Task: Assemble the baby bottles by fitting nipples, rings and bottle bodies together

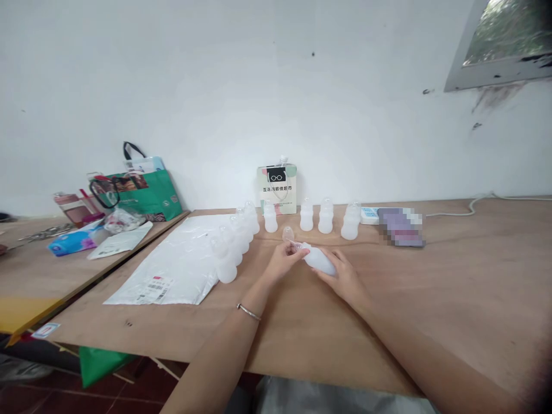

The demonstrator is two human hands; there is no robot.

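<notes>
My right hand [341,277] is wrapped round the body of a white baby bottle [319,261], which lies tilted with its neck toward the left. At that neck, the fingers of my left hand [282,261] are closed on the bottle's top end; the small part between them is partly hidden. A clear domed cap [288,233] is just beyond my left fingers. Several similar white bottles with clear caps stand in an arc behind my hands, among them one bottle [349,223] at the right and another [226,269] at the near left.
A white plastic mailing bag [172,259] lies flat at the left. Against the wall stands a printed paper bag [277,198]. To the right are a pixelated purple item [401,227] and a white cable [457,214]. A green bag [161,195] sits on the adjoining left table.
</notes>
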